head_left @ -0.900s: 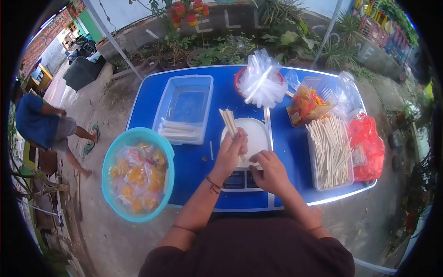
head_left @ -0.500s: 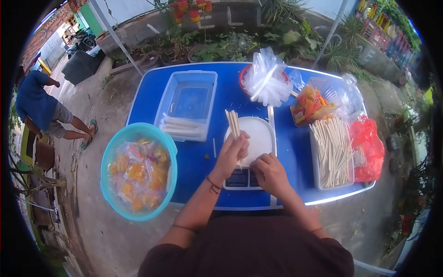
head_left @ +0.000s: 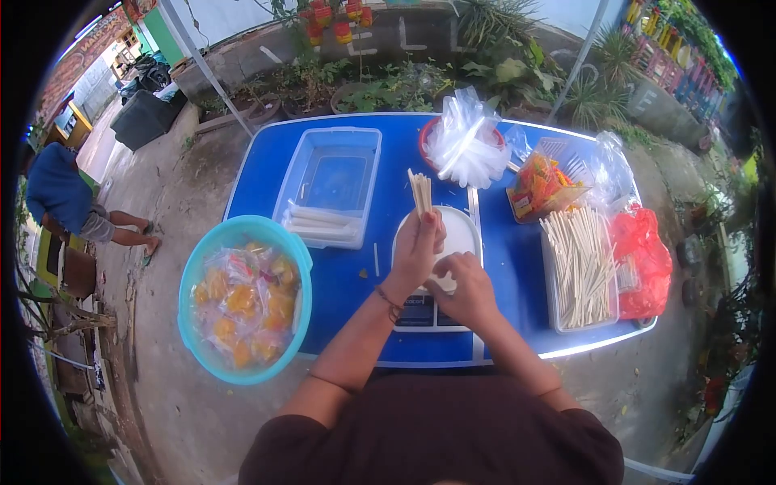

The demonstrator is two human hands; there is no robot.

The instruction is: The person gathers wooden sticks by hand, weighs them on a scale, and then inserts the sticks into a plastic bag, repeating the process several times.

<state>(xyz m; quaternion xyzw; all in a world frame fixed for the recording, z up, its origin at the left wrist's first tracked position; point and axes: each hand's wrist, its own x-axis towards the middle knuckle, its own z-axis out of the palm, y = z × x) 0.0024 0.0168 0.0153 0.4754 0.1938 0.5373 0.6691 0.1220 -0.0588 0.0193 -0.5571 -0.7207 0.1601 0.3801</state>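
Note:
My left hand [head_left: 419,250] is closed round a bundle of thin pale sticks [head_left: 421,192], which points up and away from me. Close to its right side, my right hand [head_left: 465,287] is loosely curved, with a gap between thumb and forefinger and nothing visible in it. Both hands are over a white kitchen scale [head_left: 465,234], whose dark display is partly covered by them. To the right, a clear plastic box [head_left: 594,323] holds many more of these sticks [head_left: 578,267].
On the blue table [head_left: 517,323] are a clear tray [head_left: 373,162] with white packed rolls, a red bowl [head_left: 426,145] of plastic bags, a basket [head_left: 525,212] of colourful packets and a red bag [head_left: 647,267]. A turquoise tub [head_left: 187,307] stands left. A person [head_left: 61,190] is beyond.
My left hand has raised the bundle and turned it more upright. My right hand has moved up and slightly left, opening its fingers a little. The person at left has bent forward.

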